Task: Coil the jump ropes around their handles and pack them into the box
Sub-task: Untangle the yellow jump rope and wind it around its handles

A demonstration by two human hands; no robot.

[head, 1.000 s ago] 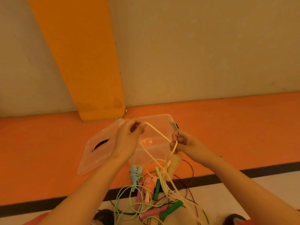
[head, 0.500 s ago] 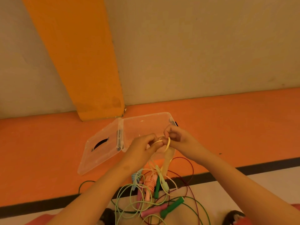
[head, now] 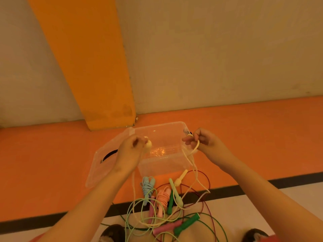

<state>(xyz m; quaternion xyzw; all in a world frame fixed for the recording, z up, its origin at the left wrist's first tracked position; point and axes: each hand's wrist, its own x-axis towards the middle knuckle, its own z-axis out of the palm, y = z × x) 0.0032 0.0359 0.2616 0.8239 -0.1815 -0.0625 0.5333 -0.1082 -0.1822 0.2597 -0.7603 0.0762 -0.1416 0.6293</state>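
My left hand (head: 130,151) grips the pale yellow handle (head: 149,144) of a jump rope above the clear plastic box (head: 162,165). My right hand (head: 204,144) pinches a loop of the same yellow rope (head: 194,151), which hangs down to the floor. The rope's other yellow handle (head: 180,179) lies in front of the box. Below lies a tangle: a coiled blue rope (head: 147,186), a coiled pink rope (head: 163,198), green handles (head: 187,223) and a pink handle (head: 166,227) with loose cords.
The box's clear lid (head: 103,165) lies open to the left on the orange floor. A black floor line (head: 262,182) runs across behind the tangle. An orange pillar (head: 90,67) meets the wall behind. Dark shoe tips (head: 111,234) show at the bottom edge.
My hands, close together half a second ago, have spread apart over the box. The left one now holds the yellow handle and the right one draws the rope loop to the right.
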